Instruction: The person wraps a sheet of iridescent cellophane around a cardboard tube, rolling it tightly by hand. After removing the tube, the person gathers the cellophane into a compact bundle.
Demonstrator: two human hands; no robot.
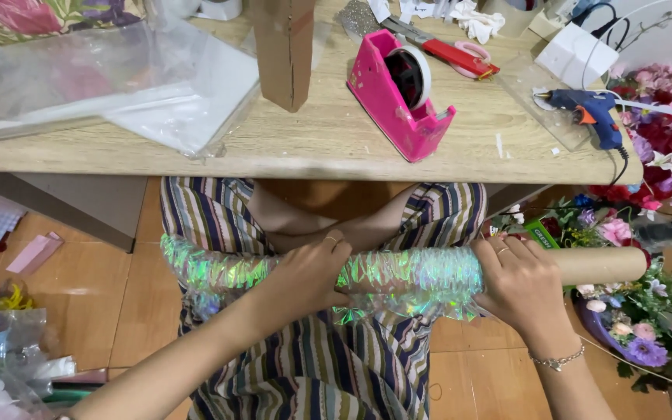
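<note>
While both hands grip the cardboard tube wrapped in iridescent crinkled film (pixel 398 278) across the lap, below the wooden surface (pixel 313 144): left hand (pixel 305 276) closed mid-roll, right hand (pixel 519 284) closed at the film's end. Best to keep tension even and edges aligned.

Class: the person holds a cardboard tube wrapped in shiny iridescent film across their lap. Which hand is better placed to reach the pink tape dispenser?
Probably the right hand: the pink tape dispenser sits right of centre on the table, while the left hand clamps the iridescent film mid-tube.
</note>
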